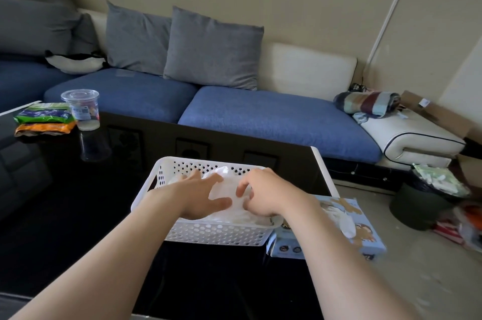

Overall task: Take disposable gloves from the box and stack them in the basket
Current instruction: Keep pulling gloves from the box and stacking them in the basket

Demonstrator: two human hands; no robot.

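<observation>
Both bare forearms reach forward over a glossy black surface (65, 215). On it stands a white perforated basket (216, 235), near the surface's right edge. A pale blue box (365, 239) lies against the basket's near right corner, and a single glove (347, 223) spills from its top opening; what carries the box cannot be told. Nothing stands between the arms and the basket. Right of the surface, on the floor, sits a dark bin (422, 205) stuffed with rubbish. At the far left of the surface a clear lidded cup (81, 108) stands beside stacked snack packets (44, 117). Beyond runs a blue sofa (260, 116) with grey cushions (208, 48), and a striped blanket (367, 103) is rolled at its right end.

Clear, crumpled gloves (221, 181) lie heaped inside the basket. The left hand (200, 197) rests on the heap with its fingers (208, 180) spread wide and straight, thumb out toward the other hand, pressing the film down. The right hand (263, 193) is just beside it, almost touching, with its fingers (241, 188) curled and their tips bunched into the same film, apparently pinching it
</observation>
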